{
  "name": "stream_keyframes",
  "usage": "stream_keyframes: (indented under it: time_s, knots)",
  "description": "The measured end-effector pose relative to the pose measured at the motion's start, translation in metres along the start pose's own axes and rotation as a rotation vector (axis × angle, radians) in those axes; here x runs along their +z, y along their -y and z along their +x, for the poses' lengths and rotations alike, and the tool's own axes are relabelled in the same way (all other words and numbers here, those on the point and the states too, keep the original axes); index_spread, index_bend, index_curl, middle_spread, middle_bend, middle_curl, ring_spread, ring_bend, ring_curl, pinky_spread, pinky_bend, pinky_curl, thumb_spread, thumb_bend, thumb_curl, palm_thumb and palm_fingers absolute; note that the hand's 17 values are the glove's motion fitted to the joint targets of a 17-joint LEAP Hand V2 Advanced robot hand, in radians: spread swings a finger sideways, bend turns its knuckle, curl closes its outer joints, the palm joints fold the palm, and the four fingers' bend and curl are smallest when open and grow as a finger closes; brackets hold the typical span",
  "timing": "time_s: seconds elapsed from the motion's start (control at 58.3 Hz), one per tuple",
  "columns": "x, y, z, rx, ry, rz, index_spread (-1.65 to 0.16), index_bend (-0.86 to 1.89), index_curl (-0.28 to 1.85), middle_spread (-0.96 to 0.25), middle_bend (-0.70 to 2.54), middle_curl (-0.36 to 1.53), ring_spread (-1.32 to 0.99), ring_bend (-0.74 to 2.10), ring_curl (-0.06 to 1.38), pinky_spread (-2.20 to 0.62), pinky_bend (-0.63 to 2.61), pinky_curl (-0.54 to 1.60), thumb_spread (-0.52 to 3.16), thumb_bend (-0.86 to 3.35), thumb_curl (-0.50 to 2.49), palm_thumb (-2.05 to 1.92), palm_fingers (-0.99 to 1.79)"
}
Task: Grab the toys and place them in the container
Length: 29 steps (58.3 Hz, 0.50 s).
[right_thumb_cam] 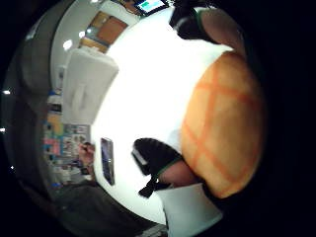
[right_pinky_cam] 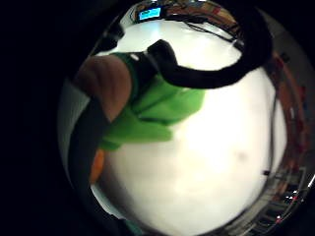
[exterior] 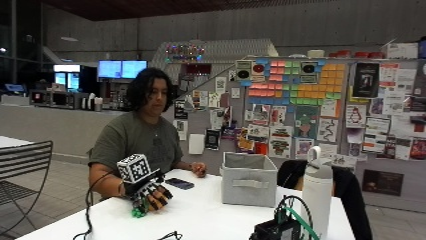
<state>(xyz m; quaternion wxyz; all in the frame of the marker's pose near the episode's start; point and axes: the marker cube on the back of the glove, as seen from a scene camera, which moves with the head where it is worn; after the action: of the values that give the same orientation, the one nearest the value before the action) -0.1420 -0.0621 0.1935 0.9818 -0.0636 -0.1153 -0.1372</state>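
Observation:
My gloved right hand (exterior: 148, 192) is low over the near left part of the white table (exterior: 200, 215), fingers curled round an orange plush toy (exterior: 160, 201) whose green leaves (exterior: 138, 212) hang down to the tabletop. In the thumb side palm view the orange body (right_thumb_cam: 222, 128), crossed by darker lines, lies against the palm. The green leaves (right_pinky_cam: 157, 113) spread over the table in the little finger side view, beside a finger (right_pinky_cam: 106, 83). The grey fabric container (exterior: 249, 185) stands open-topped to the right of the hand, well apart; it also shows as (right_thumb_cam: 86, 86).
A dark phone (exterior: 180, 183) lies between the hand and the container, also visible as (right_thumb_cam: 107, 160). The person's bare left hand (exterior: 198, 170) rests behind it. A tall white bottle (exterior: 318, 190) and dark wired gear (exterior: 283, 227) stand at the front right.

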Motion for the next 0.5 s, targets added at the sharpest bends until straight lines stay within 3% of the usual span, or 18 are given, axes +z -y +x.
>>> stream_keyframes:
  time_s: [0.12, 0.206, 0.326, 0.497]
  knots:
    - [0.003, -0.014, -0.007, -0.019, -0.068, 0.134, -0.45, 0.30, 0.30, -0.21, 0.31, 0.30, -0.27, 0.68, 0.24, -0.05, 0.59, 0.25, 1.13, 0.05, 0.30, 0.15, 0.82]
    - [-0.003, -0.017, -0.012, -0.049, -0.080, 0.251, -0.42, 0.13, 0.27, -0.27, 0.40, 0.35, -0.35, 0.90, 0.32, -0.25, 0.79, 0.32, 1.13, 0.16, 0.38, 0.38, 1.16]
    - [-0.025, -0.028, -0.054, -0.147, -0.026, 0.359, -0.40, 0.20, 0.32, -0.34, 0.60, 0.45, -0.39, 1.07, 0.43, -0.35, 0.94, 0.41, 1.01, 0.19, 0.47, 0.51, 1.29]
    - [-0.107, -0.031, -0.194, -0.455, 0.245, 0.490, -0.40, 0.36, 0.42, -0.38, 0.84, 0.60, -0.39, 1.24, 0.52, -0.40, 1.05, 0.48, 0.90, 0.17, 0.57, 0.55, 1.24]
